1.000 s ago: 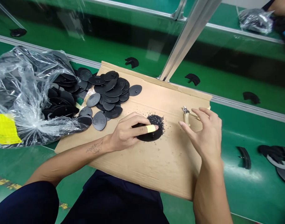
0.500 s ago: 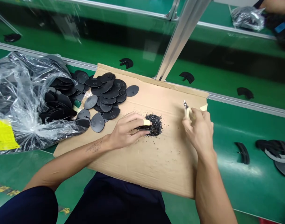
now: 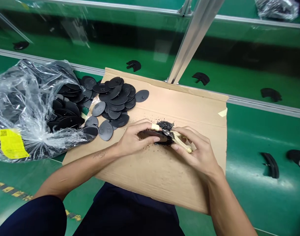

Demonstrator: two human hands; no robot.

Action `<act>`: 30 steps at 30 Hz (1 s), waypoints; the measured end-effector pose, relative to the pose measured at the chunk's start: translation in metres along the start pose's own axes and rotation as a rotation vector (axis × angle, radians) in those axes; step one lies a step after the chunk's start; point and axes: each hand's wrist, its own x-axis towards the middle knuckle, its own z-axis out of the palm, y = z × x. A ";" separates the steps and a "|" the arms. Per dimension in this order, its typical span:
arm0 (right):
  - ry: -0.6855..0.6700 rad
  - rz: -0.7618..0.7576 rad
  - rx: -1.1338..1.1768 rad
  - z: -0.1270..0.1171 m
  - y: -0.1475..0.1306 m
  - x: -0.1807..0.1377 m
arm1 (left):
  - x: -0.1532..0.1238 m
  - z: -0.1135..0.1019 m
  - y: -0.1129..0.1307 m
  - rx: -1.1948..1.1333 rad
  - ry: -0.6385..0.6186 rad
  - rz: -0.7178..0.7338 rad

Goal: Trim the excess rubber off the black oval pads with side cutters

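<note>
Pinched between the thumb and fingers of my left hand (image 3: 136,136) is a black oval plastic disc (image 3: 153,135), held tilted on edge. Yellow tape wraps one finger of that hand. My right hand (image 3: 199,147) grips a pair of nippers (image 3: 180,141) with cream handles, and their metal jaws are at the disc's right edge. Whether the jaws touch the disc I cannot tell. Beneath and behind both hands lies a pile of small black plastic clippings (image 3: 166,125), partly hidden. A sheet of cardboard (image 3: 150,177) is spread under everything.
Left of my hands, several black oval discs (image 3: 117,98) are heaped on the cardboard. Beside them a clear plastic bag (image 3: 34,111) with a yellow label spills more discs. Curved black parts (image 3: 201,78) lie beyond a metal rail, and another curved part (image 3: 270,164) rests at right.
My right hand has come leftward with the nippers, from the cardboard's right side to the disc in my left hand. The disc has turned to show more of its face.
</note>
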 end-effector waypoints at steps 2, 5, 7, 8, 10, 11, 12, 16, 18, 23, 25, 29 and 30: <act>-0.003 -0.033 -0.014 -0.001 0.001 -0.001 | 0.000 0.000 0.000 -0.008 -0.005 0.002; 0.004 -0.054 -0.035 -0.002 0.003 -0.002 | 0.000 0.000 0.000 -0.032 -0.012 0.015; 0.016 -0.077 -0.039 -0.002 0.003 -0.002 | -0.001 0.000 0.000 -0.039 -0.014 0.022; 0.021 -0.090 -0.039 -0.002 0.003 -0.002 | -0.001 0.000 0.001 -0.040 -0.016 0.024; 0.023 -0.107 -0.045 -0.002 0.003 -0.002 | -0.001 0.000 0.001 -0.039 -0.019 0.023; 0.022 -0.114 -0.053 -0.002 0.003 -0.002 | -0.001 0.000 0.001 -0.038 -0.018 0.022; 0.023 -0.118 -0.065 -0.002 0.003 -0.002 | -0.001 0.000 0.000 -0.039 -0.017 0.023; 0.039 -0.143 -0.128 -0.002 0.002 -0.004 | -0.001 0.001 0.000 -0.049 -0.010 0.040; 0.040 -0.149 -0.159 -0.002 0.002 -0.005 | -0.001 0.002 -0.001 -0.053 -0.004 0.055; 0.027 -0.157 -0.204 -0.003 0.001 -0.005 | -0.002 0.003 -0.002 -0.064 0.009 0.062; 0.022 -0.164 -0.227 -0.005 0.001 -0.006 | -0.002 0.003 -0.002 -0.067 0.012 0.054; 0.016 -0.175 -0.277 -0.007 0.001 -0.006 | -0.002 0.004 -0.002 -0.064 0.023 0.055; 0.018 -0.178 -0.294 -0.007 0.000 -0.006 | -0.002 0.004 -0.002 -0.064 0.023 0.055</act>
